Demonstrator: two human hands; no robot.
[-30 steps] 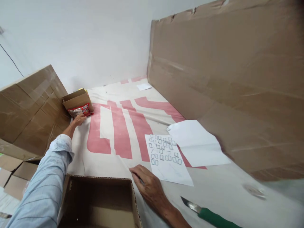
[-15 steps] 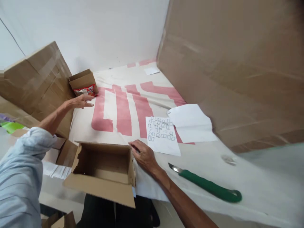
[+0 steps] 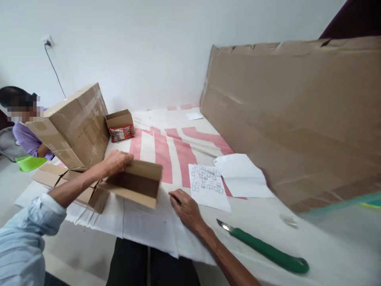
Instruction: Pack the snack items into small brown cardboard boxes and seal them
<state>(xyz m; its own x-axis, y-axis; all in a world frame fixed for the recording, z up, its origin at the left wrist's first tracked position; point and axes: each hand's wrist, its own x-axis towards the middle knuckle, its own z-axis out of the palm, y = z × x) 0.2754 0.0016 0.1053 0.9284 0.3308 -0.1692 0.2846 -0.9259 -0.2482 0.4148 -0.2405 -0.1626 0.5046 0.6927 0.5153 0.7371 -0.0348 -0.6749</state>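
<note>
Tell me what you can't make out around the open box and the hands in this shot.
- Head view: inside of the open cardboard box, tipped away and gripped by the left hand.
- Whatever lies under the right hand; only a dark sliver shows.
- Small marks on the printed sheet: too small.
- Clear scrap near the green-handled knife: blurred.

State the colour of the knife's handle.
Green: the knife handle lies on the table, right of the right hand. Head view shows it.
</note>
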